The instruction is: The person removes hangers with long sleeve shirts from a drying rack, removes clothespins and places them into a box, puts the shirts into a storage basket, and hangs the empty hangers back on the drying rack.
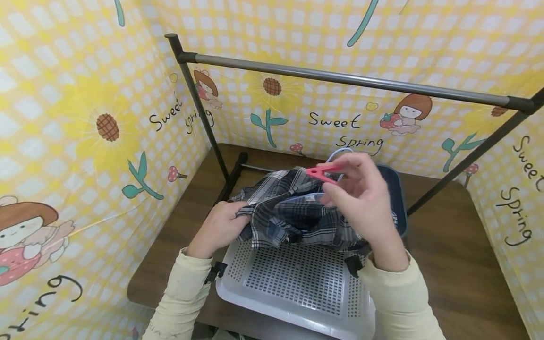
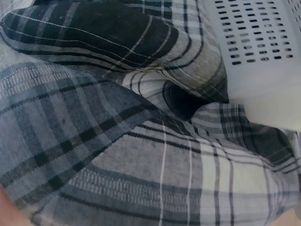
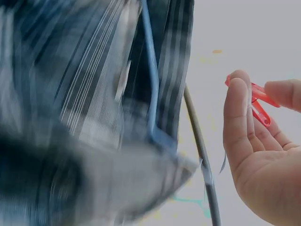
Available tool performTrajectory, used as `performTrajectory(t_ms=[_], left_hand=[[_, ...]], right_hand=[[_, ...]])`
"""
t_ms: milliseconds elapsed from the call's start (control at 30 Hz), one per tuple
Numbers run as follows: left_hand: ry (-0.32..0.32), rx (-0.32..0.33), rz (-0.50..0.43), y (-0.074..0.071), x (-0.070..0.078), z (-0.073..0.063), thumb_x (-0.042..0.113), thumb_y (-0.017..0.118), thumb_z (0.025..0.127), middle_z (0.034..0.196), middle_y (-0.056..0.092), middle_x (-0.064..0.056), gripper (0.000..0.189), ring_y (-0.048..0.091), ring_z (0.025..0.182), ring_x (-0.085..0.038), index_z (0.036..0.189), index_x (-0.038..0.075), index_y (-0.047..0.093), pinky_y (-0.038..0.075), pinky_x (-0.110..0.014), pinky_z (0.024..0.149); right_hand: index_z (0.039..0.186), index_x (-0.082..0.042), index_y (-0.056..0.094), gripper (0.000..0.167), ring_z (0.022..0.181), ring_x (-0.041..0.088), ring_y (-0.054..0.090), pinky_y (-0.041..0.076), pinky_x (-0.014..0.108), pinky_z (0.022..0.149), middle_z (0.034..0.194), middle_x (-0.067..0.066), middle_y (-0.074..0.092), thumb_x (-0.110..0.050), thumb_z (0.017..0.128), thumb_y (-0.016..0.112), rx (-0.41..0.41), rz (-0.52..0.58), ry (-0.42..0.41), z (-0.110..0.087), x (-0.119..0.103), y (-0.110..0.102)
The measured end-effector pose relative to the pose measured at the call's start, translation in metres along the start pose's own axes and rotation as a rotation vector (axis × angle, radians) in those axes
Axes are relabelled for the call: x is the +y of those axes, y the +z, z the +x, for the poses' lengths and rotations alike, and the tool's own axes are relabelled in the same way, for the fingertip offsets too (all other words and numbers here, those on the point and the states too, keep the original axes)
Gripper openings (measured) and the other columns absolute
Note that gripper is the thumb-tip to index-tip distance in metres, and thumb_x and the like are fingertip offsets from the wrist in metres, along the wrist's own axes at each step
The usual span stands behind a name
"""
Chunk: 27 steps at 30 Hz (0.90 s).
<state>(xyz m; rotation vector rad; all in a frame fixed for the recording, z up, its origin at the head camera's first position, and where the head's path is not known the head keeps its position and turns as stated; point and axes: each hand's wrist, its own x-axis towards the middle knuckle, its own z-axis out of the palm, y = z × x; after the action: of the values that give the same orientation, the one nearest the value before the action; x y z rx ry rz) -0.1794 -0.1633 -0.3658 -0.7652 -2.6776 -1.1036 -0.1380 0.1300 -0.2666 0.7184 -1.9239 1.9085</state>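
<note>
Plaid garment [image 3: 89, 84] partly blurred in right wrist view; dark blue container [image 1: 397, 194] partly hidden in head view

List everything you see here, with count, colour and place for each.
clothes peg: 1, red, pinched in the right hand
plaid shirt: 1, black, grey and white, above the basket
hanger: 1, light blue, at the shirt
basket: 1, white, on the table
bin: 1, dark blue, behind the right hand
rack: 1, grey bar, black posts, over the table
table: 1, brown, below
patterned sheeting: yellow and white, surrounding the table
sleeves: 2, cream, forearms
left hand: 1, gripping the shirt
right hand: 1, holding the peg
</note>
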Motion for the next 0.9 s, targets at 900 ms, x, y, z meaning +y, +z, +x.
performTrajectory(t_ms=[900], left_hand=[[-0.09, 0.027, -0.075, 0.001, -0.022, -0.003, 0.002, 0.056, 0.093, 0.062, 0.042, 0.007, 0.027, 0.045, 0.057, -0.015, 0.071, 0.017, 0.053, 0.039, -0.033, 0.054]], right_hand=[[0.096, 0.011, 0.069, 0.01, 0.064, 0.013, 0.067, 0.055, 0.021, 0.062, 0.086, 0.008, 0.07, 0.013, 0.086, 0.068, 0.525, -0.161, 0.082, -0.042, 0.034, -0.128]])
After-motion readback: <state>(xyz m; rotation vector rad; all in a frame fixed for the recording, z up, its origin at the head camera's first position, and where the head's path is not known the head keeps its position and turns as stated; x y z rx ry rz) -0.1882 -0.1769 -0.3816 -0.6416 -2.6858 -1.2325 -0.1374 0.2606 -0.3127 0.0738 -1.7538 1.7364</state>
